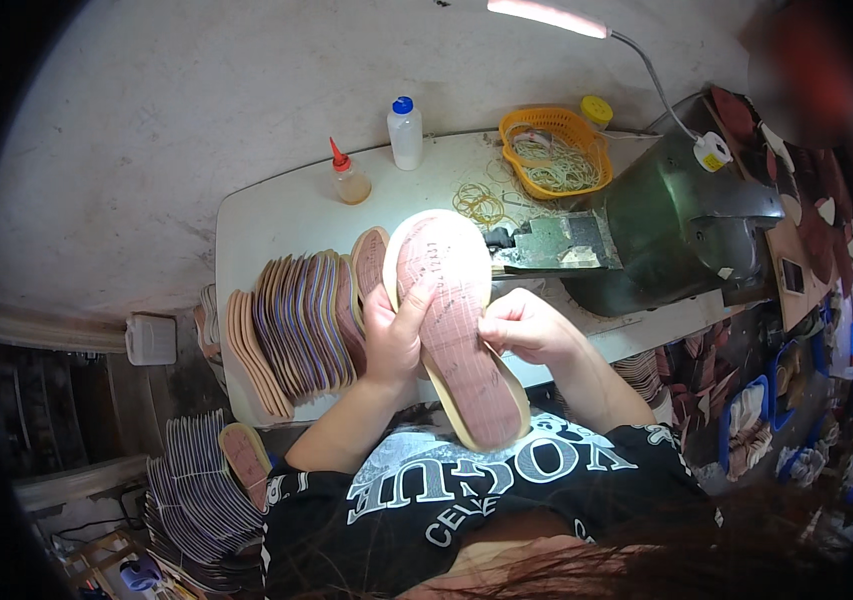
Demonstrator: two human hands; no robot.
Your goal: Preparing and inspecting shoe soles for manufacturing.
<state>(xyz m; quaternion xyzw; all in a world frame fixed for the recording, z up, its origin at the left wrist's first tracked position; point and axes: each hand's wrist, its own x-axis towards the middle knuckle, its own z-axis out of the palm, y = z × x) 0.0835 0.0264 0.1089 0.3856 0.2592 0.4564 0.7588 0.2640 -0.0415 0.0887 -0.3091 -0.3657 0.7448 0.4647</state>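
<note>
Well, one shoe sole looks partway through its work, held up over the near edge of the surface. Lots more soles stand in a row by the left edge, but I can't tell which are done. The left hand curls its fingers around one side, thumb on top. The right hand pinches the other side, fingertips together.

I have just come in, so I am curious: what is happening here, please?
A person's left hand holds up a pink, pale-rimmed insole, while the right hand pinches at its right edge. On the white table, a row of similar insoles stands at left, and a green machine is at right.
</note>
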